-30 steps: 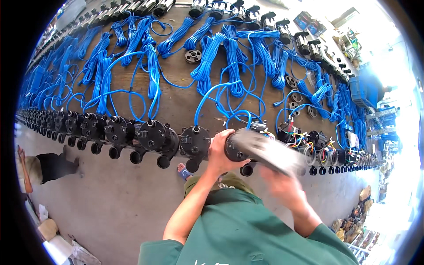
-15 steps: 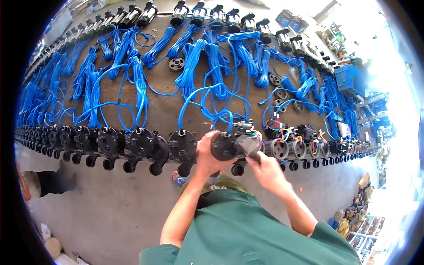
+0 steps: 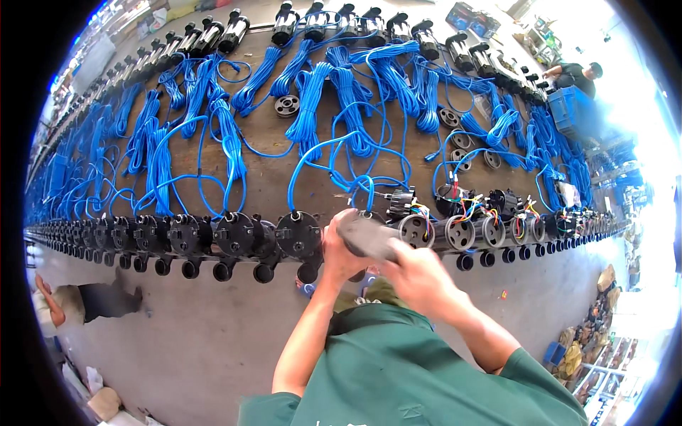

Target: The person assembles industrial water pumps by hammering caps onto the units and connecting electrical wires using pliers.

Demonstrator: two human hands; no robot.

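My left hand [image 3: 339,248] is wrapped round the side of a black pump [image 3: 369,214] in the near row, with a blue cable running into its top. My right hand [image 3: 420,278] grips a grey mallet [image 3: 368,237], blurred by motion, its head over the pump's round end cap and hiding most of it. Left of my hands stands a capped black pump [image 3: 298,236]. To the right, an open grey housing [image 3: 416,231] shows coloured wires, and a black end cover [image 3: 402,201] lies behind it.
Bundles of blue cable [image 3: 310,103] spread over the brown table [image 3: 266,174]. Metal pulley-like discs [image 3: 287,106] lie among them. Silver-and-black pumps [image 3: 347,23] line the far edge. A blue crate [image 3: 570,113] stands far right, beside a person [image 3: 577,77]. Another person [image 3: 74,302] is at left.
The mallet has swung left from beside the pump to over its end cap, with my right hand following. My left hand stays on the pump. The view has shifted slightly.
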